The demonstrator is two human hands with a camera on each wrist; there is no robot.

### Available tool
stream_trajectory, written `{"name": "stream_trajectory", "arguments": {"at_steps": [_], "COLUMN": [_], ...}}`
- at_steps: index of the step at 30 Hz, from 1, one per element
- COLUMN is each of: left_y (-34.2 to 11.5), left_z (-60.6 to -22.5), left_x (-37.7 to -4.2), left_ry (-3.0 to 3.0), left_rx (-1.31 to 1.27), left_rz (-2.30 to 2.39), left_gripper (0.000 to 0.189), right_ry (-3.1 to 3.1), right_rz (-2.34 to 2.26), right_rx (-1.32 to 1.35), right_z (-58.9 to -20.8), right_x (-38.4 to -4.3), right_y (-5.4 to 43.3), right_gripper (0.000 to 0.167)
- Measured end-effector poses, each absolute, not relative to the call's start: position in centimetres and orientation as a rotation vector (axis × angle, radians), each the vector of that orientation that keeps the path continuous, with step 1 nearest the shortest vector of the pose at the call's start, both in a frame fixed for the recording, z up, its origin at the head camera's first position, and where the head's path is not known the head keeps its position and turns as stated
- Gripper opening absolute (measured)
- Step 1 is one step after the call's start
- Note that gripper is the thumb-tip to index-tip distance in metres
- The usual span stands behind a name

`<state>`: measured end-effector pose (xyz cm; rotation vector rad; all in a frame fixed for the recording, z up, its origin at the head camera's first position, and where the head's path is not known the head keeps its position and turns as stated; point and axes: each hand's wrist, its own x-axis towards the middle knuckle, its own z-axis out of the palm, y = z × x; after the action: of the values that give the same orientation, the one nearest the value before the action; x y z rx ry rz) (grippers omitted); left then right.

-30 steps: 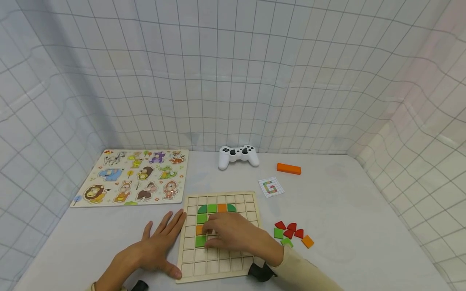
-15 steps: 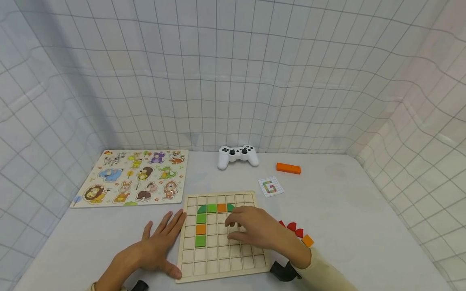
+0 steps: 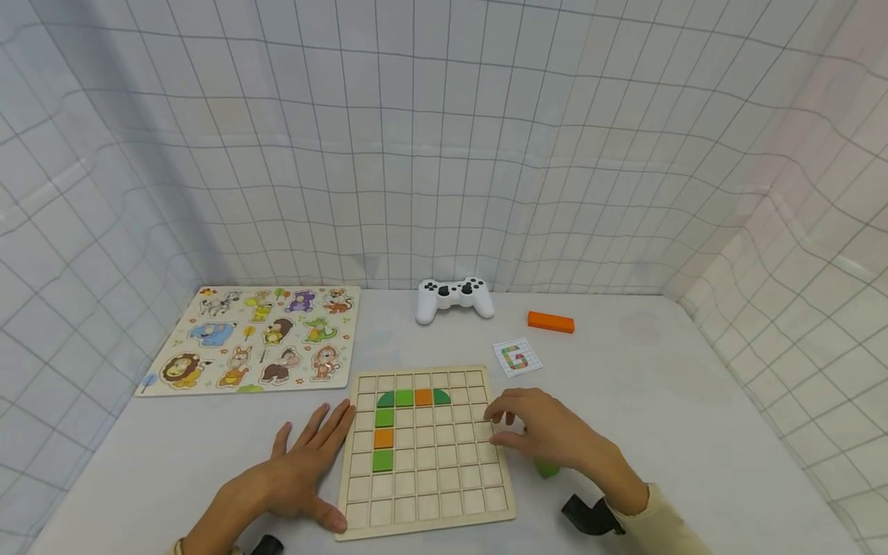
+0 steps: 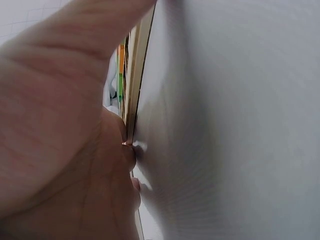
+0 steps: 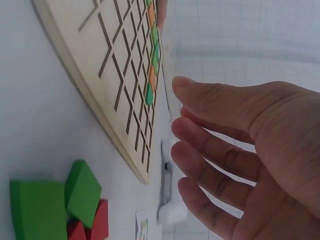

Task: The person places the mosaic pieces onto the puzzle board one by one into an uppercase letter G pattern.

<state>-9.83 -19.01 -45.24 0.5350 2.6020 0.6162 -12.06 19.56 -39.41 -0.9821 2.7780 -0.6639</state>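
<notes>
Wood, pale and apparently stiff, makes up the grid board (image 3: 430, 527), which lies flat on the tabletop (image 3: 666, 370) between your hands. Your left hand (image 3: 301, 470) rests with fingers spread at its left edge, thumb at the near left corner; it grasps nothing. Your right hand (image 3: 555, 428) hangs at the right edge, fingers loosely bent, thumb apart from them, nothing in its grasp.

Set in the cells are green squares (image 3: 383, 461), orange squares (image 3: 384, 438) and two dark green rounded pieces (image 3: 386, 399), forming a row towards the far side and a column on the left. To the right of the board, loose green tiles (image 5: 82, 195) and red tiles (image 5: 101, 220) lie close together; your right hand hides most of them from the head view.

Handling, as judged: tiles light, rigid, smooth, hard to break but liable to slide. Pinch a loose one by opposite edges, since its flat face offers you little purchase. The board could skid; steady it by its rim, clear of the set pieces.
</notes>
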Motion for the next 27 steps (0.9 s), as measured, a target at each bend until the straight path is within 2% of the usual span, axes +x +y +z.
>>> {"name": "stream_trajectory", "arguments": {"at_steps": [17,27], "left_y": [-19.0,-19.1], "left_z": [-45.2,-45.2], "left_x": [-9.7,-9.9], "left_ry": [2.617,2.589], "left_rx": [0.543,0.529], "left_rz": [0.608,0.617], "left_gripper": [0.154,0.153], "right_ry": [2.68,2.609], "right_rz": [-0.732,-0.76], "right_rx": [-0.71,-0.746], "right_z": [-40.1,-40.9], "right_x": [-13.8,-14.7], "right_y": [24.8,26.0], "right_gripper": [0.032,0.031]}}
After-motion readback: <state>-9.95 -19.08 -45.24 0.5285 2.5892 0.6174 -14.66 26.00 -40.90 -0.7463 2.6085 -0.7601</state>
